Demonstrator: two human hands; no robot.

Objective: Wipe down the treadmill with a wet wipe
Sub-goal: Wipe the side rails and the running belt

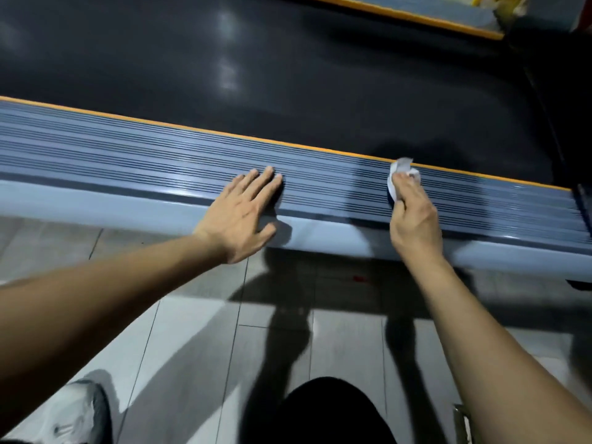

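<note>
- Grey-blue ribbed plastic forms the near side rail [134,155] of the treadmill [288,200], running across the view from left to right with an orange strip [192,128] along its far edge.
- Beyond the orange strip lies the black running belt [256,75], shiny with a few pale reflections.
- A second orange-edged rail [416,11] shows at the top right, on the far side of the belt.
- The left hand [240,216] lies flat on the near rail, fingers straight and slightly spread, palm down, holding nothing; the fingertips reach onto the ribbed part while the heel of the hand sits over the smooth outer lip.
- The right hand [413,219] is further right on the same rail, its fingers curled around a crumpled white wet wipe [402,173].
- The wipe is bunched at the fingertips and pressed against the ribbed surface, just beside the orange strip; part of it sticks out beyond the fingers.
- Both bare forearms reach in from the lower corners of the view.
- Below the rail is a floor [192,331] of pale grey tiles crossed by dark shadows.
- A pale shoe [77,411] shows at the bottom left, and a dark-clothed knee [330,411] at the bottom centre.
</note>
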